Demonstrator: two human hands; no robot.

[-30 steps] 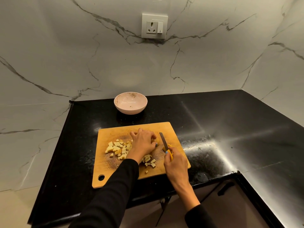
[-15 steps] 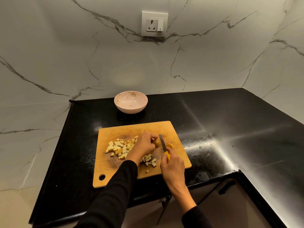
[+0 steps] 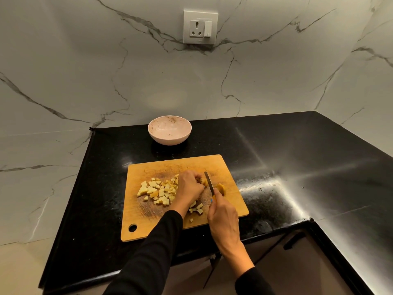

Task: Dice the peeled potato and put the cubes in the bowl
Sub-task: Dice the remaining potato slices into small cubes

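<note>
On the wooden cutting board [image 3: 231, 201] my left hand [image 3: 190, 185] grips a remaining piece of peeled potato [image 3: 203, 181] with curled fingers. My right hand [image 3: 222, 216] holds a knife [image 3: 209, 182] by its yellow handle, the blade standing between that piece and a slice [image 3: 220, 186] lying to its right. A heap of potato cubes [image 3: 158, 191] lies left of my left hand, and a few more cubes [image 3: 196, 208] lie near my wrist. The pale pink bowl [image 3: 169, 130] stands behind the board and holds no cubes.
The black counter [image 3: 297, 167] runs right and turns toward me along the right wall. Marble wall with a socket [image 3: 200, 27] rises behind the bowl. The counter's front edge lies just below the board, with a cabinet handle [image 3: 294, 240] under it.
My left hand has slid right from the cube heap onto the potato piece. The knife blade has come in beside that piece, with a slice now lying on its right.
</note>
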